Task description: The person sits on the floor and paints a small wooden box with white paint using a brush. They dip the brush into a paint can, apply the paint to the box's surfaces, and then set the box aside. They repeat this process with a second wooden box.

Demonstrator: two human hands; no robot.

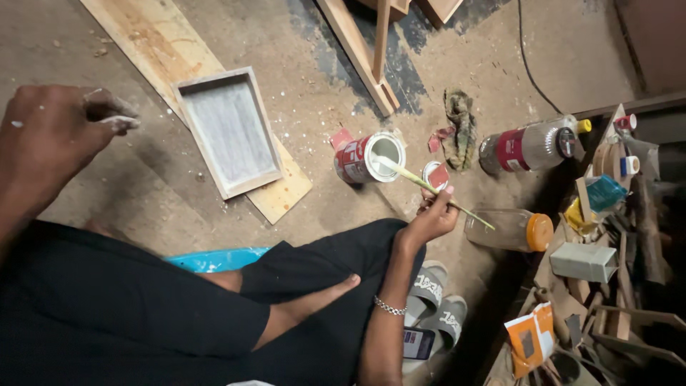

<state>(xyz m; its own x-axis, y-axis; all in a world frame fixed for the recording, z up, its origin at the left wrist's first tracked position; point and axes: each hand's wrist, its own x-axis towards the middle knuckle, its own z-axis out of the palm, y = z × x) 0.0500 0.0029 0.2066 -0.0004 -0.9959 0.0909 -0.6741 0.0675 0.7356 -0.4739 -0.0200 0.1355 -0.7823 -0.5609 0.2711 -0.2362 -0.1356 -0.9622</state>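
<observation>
Across the upper left of the frame we see a long wooden plank (153, 50) on the floor, and on it rests a shallow wooden tray (230, 132) painted pale inside. Right of the tray, at centre, an open paint can (368, 159) lies tilted, white inside. Our right hand (431, 218) has its grip closed around a thin brush (421, 183) whose tip reaches the can's mouth. Our left hand (46, 136), upper left, is loosely curled, grip holding nothing, fingertips paint-smeared

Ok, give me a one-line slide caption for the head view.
Seated on a workshop floor, right hand dips a stick into an open paint can; paint-smeared left hand hovers near a whitened wooden tray.
</observation>
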